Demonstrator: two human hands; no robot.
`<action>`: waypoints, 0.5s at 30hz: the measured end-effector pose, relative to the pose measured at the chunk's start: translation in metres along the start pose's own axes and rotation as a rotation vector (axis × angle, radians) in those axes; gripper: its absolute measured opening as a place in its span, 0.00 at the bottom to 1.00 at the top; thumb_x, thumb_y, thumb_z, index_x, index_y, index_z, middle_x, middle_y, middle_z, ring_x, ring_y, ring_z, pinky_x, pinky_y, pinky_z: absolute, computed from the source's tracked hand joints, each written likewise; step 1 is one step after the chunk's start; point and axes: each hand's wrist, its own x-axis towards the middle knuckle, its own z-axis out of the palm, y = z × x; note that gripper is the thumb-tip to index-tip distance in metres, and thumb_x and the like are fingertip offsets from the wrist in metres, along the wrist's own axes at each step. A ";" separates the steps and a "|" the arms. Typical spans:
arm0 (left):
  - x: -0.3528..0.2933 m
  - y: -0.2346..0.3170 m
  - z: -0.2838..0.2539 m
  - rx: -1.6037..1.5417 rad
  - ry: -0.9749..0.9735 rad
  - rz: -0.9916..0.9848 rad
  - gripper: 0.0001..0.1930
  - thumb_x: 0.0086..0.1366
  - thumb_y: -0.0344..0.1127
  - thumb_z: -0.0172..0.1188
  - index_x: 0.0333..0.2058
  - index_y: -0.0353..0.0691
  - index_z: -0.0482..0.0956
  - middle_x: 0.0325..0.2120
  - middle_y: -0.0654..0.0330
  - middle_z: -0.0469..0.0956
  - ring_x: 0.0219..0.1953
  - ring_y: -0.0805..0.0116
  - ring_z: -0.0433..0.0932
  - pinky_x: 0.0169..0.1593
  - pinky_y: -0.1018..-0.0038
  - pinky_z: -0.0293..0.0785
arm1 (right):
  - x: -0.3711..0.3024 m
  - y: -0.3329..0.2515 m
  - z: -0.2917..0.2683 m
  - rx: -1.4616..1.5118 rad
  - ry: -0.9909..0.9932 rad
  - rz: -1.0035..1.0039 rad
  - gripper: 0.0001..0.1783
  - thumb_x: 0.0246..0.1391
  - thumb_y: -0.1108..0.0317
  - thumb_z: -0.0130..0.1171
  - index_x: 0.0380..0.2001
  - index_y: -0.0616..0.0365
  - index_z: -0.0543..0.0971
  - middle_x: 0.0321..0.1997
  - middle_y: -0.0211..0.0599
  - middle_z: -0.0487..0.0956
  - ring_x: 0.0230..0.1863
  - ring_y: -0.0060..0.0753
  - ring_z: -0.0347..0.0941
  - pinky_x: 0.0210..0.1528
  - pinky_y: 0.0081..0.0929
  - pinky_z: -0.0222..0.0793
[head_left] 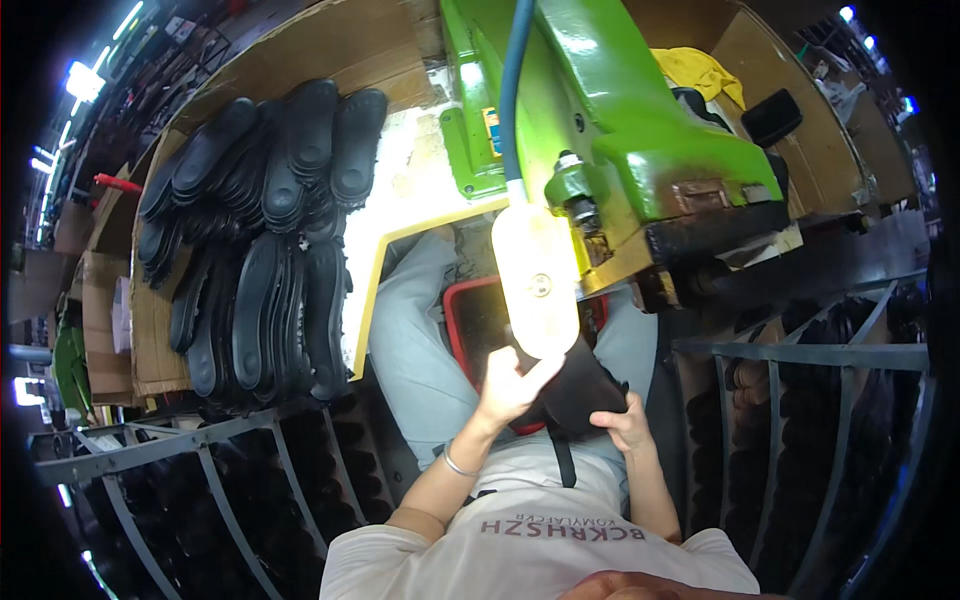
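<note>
Between my two hands, over my lap, is a dark shoe (582,392), partly hidden by the lamp and my fingers. My left hand (508,388) grips its left side, thumb and forefinger reaching up to the lower end of the lit lamp (537,285). On the right edge of the shoe, my right hand (622,422) is closed with the thumb on top. Below the lamp and between my knees sits a red-rimmed bin (458,330), largely covered by the shoe and the lamp.
A green machine (620,120) rises ahead of me. On the left, stacks of black insoles (265,310) lie in a cardboard box (160,330) beside a yellow-edged table (370,290). Metal racks (215,480) with dark items flank both sides. A yellow cloth (700,72) lies behind the machine.
</note>
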 end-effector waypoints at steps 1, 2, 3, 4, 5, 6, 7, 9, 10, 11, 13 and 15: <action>0.004 0.003 0.008 0.097 -0.090 -0.026 0.13 0.56 0.24 0.59 0.42 0.31 0.76 0.35 0.61 0.77 0.37 0.76 0.73 0.42 0.79 0.70 | -0.007 0.005 0.001 -0.008 0.006 -0.017 0.27 0.35 0.82 0.65 0.44 0.69 0.74 0.43 0.39 0.77 0.45 0.31 0.73 0.51 0.28 0.68; 0.011 0.005 0.018 0.225 -0.068 0.121 0.09 0.56 0.29 0.63 0.35 0.32 0.79 0.26 0.67 0.78 0.29 0.79 0.72 0.35 0.80 0.70 | -0.009 0.007 0.003 0.012 -0.008 -0.061 0.26 0.34 0.83 0.66 0.43 0.68 0.75 0.42 0.39 0.78 0.44 0.31 0.74 0.50 0.27 0.69; 0.019 0.007 0.026 0.219 -0.077 0.119 0.09 0.56 0.29 0.63 0.35 0.32 0.79 0.26 0.67 0.78 0.29 0.79 0.72 0.35 0.80 0.70 | -0.010 0.009 0.006 -0.017 0.020 -0.036 0.26 0.34 0.83 0.66 0.43 0.68 0.75 0.42 0.39 0.78 0.44 0.31 0.74 0.50 0.27 0.69; 0.025 0.009 0.033 0.258 -0.088 0.072 0.09 0.55 0.30 0.64 0.33 0.32 0.79 0.25 0.67 0.77 0.28 0.80 0.71 0.33 0.81 0.69 | -0.013 0.013 0.013 0.030 -0.009 -0.053 0.26 0.34 0.83 0.66 0.43 0.67 0.75 0.42 0.38 0.78 0.44 0.30 0.73 0.50 0.26 0.68; 0.031 0.010 0.036 0.268 -0.108 0.060 0.08 0.55 0.31 0.65 0.32 0.32 0.79 0.24 0.67 0.77 0.27 0.82 0.70 0.31 0.82 0.69 | -0.013 0.016 0.021 0.066 -0.035 -0.074 0.26 0.34 0.83 0.66 0.43 0.66 0.75 0.43 0.37 0.77 0.44 0.29 0.73 0.50 0.26 0.68; 0.040 0.012 0.035 0.383 -0.055 0.023 0.08 0.54 0.32 0.66 0.29 0.34 0.79 0.22 0.68 0.76 0.24 0.83 0.69 0.28 0.83 0.67 | -0.012 0.019 0.030 0.073 -0.005 -0.088 0.26 0.34 0.83 0.65 0.43 0.65 0.75 0.44 0.36 0.77 0.45 0.28 0.72 0.49 0.25 0.68; 0.042 0.012 0.032 0.440 0.019 0.121 0.07 0.54 0.31 0.65 0.28 0.34 0.79 0.22 0.68 0.76 0.24 0.83 0.69 0.28 0.84 0.66 | -0.010 0.018 0.035 0.089 -0.012 -0.116 0.26 0.34 0.83 0.65 0.43 0.65 0.75 0.44 0.36 0.77 0.45 0.28 0.72 0.49 0.25 0.68; 0.044 0.012 0.023 0.662 0.034 0.260 0.06 0.54 0.30 0.65 0.28 0.34 0.79 0.22 0.68 0.76 0.24 0.83 0.69 0.28 0.85 0.66 | -0.010 0.016 0.040 0.033 -0.046 -0.064 0.25 0.35 0.83 0.65 0.43 0.64 0.75 0.45 0.36 0.76 0.46 0.28 0.72 0.49 0.25 0.68; 0.042 0.010 0.020 0.783 0.021 0.225 0.06 0.54 0.30 0.65 0.29 0.34 0.79 0.22 0.68 0.76 0.24 0.83 0.69 0.28 0.85 0.66 | -0.012 0.013 0.040 0.045 -0.057 -0.068 0.28 0.33 0.83 0.65 0.45 0.67 0.74 0.45 0.38 0.76 0.46 0.30 0.72 0.50 0.27 0.67; 0.037 0.009 0.018 0.718 0.047 0.191 0.06 0.54 0.28 0.64 0.30 0.33 0.79 0.23 0.67 0.76 0.25 0.82 0.70 0.29 0.84 0.67 | -0.015 0.010 0.037 0.055 -0.061 -0.081 0.28 0.33 0.83 0.65 0.45 0.67 0.74 0.45 0.38 0.76 0.46 0.30 0.72 0.50 0.27 0.67; 0.029 0.005 0.016 0.650 0.073 0.152 0.06 0.55 0.27 0.64 0.31 0.33 0.79 0.24 0.66 0.77 0.26 0.81 0.71 0.29 0.83 0.68 | -0.025 -0.001 0.022 0.094 -0.059 -0.045 0.31 0.30 0.82 0.64 0.46 0.71 0.72 0.46 0.41 0.76 0.47 0.32 0.72 0.52 0.29 0.66; 0.024 0.001 0.018 0.439 0.083 0.134 0.08 0.54 0.27 0.64 0.34 0.32 0.79 0.27 0.64 0.78 0.29 0.79 0.73 0.32 0.81 0.70 | -0.034 -0.016 0.005 0.091 0.105 -0.070 0.37 0.25 0.82 0.59 0.49 0.73 0.69 0.47 0.47 0.74 0.49 0.42 0.71 0.54 0.34 0.65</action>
